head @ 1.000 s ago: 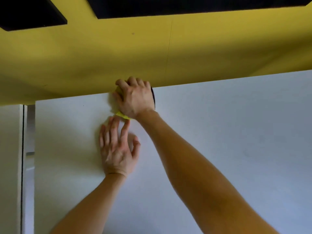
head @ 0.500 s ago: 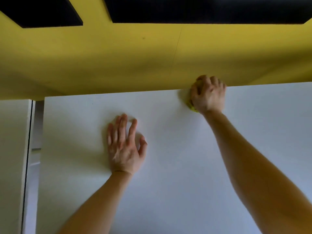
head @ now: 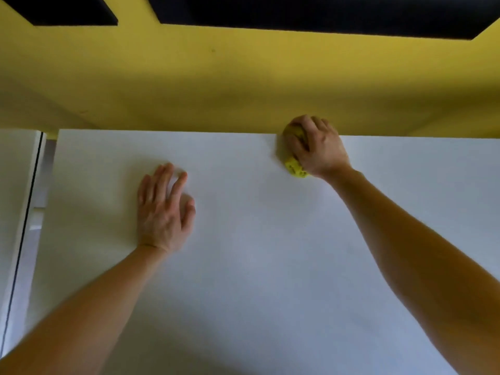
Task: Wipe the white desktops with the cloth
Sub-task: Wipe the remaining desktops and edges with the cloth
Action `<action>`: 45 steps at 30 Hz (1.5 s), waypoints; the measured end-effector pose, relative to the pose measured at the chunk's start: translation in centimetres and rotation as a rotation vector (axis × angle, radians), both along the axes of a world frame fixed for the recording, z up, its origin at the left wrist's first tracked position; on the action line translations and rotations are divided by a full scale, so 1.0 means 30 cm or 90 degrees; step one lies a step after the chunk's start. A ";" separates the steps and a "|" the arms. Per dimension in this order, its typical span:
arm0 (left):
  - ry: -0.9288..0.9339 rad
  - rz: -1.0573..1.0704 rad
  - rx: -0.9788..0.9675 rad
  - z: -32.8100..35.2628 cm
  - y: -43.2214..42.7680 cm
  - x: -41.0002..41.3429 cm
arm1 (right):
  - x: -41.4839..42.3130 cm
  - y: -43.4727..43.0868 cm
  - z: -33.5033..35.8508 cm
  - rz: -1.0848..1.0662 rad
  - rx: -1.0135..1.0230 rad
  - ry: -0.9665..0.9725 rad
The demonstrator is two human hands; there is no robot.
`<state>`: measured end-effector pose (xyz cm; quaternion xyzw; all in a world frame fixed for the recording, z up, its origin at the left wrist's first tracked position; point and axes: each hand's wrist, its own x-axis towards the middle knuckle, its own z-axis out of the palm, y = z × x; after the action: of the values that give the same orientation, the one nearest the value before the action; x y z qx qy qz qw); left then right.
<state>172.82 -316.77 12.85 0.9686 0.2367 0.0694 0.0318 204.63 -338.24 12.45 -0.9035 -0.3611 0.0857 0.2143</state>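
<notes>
A white desktop (head: pixel 257 253) fills most of the view. My right hand (head: pixel 316 146) grips a bunched yellow cloth (head: pixel 295 168) and presses it on the desktop at its far edge, right of centre, against the yellow partition. Most of the cloth is hidden under the hand. My left hand (head: pixel 163 209) lies flat on the desktop left of centre, fingers straight and spread, holding nothing.
A yellow partition (head: pixel 216 85) stands along the desk's far edge, with dark panels (head: pixel 311 14) above it. A second white desktop (head: pixel 13 198) lies at the left, separated by a narrow gap (head: pixel 40 198).
My right hand has slid the cloth to the right along the far edge, away from my left hand. My left hand has stayed flat in about the same spot.
</notes>
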 end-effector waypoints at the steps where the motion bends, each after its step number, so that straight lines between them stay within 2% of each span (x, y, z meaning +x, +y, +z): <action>1: 0.011 0.002 0.008 0.002 -0.002 0.002 | 0.072 -0.136 0.013 -0.033 -0.014 -0.008; 3: 0.026 0.018 0.021 0.010 -0.007 0.006 | 0.166 -0.313 0.026 -0.118 -0.045 -0.022; 6: 0.029 0.057 0.037 0.037 -0.077 0.031 | 0.137 -0.239 0.011 -0.226 -0.133 -0.051; 7: 0.029 0.059 0.037 0.045 -0.124 0.047 | 0.093 -0.152 0.012 -0.207 -0.144 -0.051; 10: 0.019 0.046 0.022 0.059 -0.304 0.125 | -0.078 0.142 0.037 -0.026 -0.113 -0.019; 13: 0.016 0.028 0.017 0.053 -0.448 0.212 | -0.121 0.237 0.056 0.055 -0.078 0.032; 15: 0.002 0.020 0.014 0.049 -0.516 0.299 | -0.054 0.144 0.037 0.069 -0.035 0.043; 18: -0.013 -0.006 -0.026 0.022 -0.625 0.412 | 0.104 -0.145 0.009 0.021 0.014 0.023; 22: -0.041 0.015 -0.053 -0.023 -0.694 0.448 | 0.326 -0.538 0.014 -0.051 -0.005 -0.013; 24: -0.059 0.017 -0.049 -0.043 -0.693 0.440 | 0.362 -0.599 0.018 -0.113 -0.049 -0.023; 27: -0.061 0.026 -0.050 -0.046 -0.690 0.444 | 0.280 -0.450 0.016 -0.177 -0.121 -0.065; 32: -0.061 0.029 -0.044 -0.045 -0.691 0.448 | 0.024 0.043 0.036 0.021 -0.072 -0.019; 34: -0.070 0.026 -0.037 -0.050 -0.695 0.444 | -0.019 0.097 0.033 0.080 -0.046 0.019; 36: -0.054 0.031 -0.037 -0.049 -0.695 0.451 | 0.046 0.017 0.013 0.098 0.023 0.036; 38: -0.046 0.028 -0.046 -0.045 -0.695 0.446 | 0.157 -0.174 -0.017 0.059 0.047 0.022; 42: -0.051 0.032 -0.056 -0.042 -0.698 0.452 | 0.396 -0.622 -0.010 -0.098 0.010 -0.025; 45: -0.053 0.034 -0.053 -0.043 -0.699 0.452 | 0.428 -0.665 0.006 -0.234 -0.076 -0.049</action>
<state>186.37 -337.74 11.56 0.9559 0.2639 0.1008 0.0800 217.46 -358.19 12.62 -0.9680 -0.1923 0.0323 0.1582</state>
